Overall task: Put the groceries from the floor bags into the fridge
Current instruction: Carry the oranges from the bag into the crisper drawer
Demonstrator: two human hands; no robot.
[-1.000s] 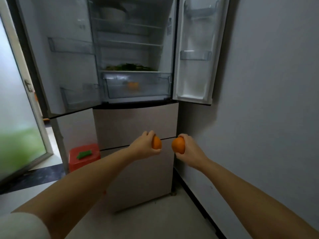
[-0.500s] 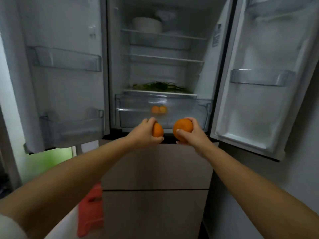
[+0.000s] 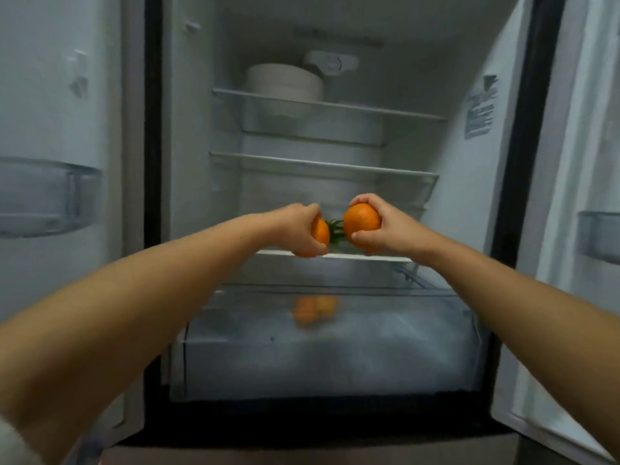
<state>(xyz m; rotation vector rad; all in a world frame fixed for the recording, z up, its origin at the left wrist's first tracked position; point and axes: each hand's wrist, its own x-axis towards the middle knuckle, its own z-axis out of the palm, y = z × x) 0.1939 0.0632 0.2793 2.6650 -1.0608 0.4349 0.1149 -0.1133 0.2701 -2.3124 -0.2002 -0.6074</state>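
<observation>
Your left hand grips one orange and your right hand grips another orange, both at frame centre over the closed crisper drawer. With no free hand to open it, a fruit may slip and roll off the shelf edge.

I am viewing through a single head-worn wide-angle camera, facing forward and slightly down into the open fridge from close range; both forearms are reaching in from the bottom corners, and door bins are flanking the frame edges.
</observation>
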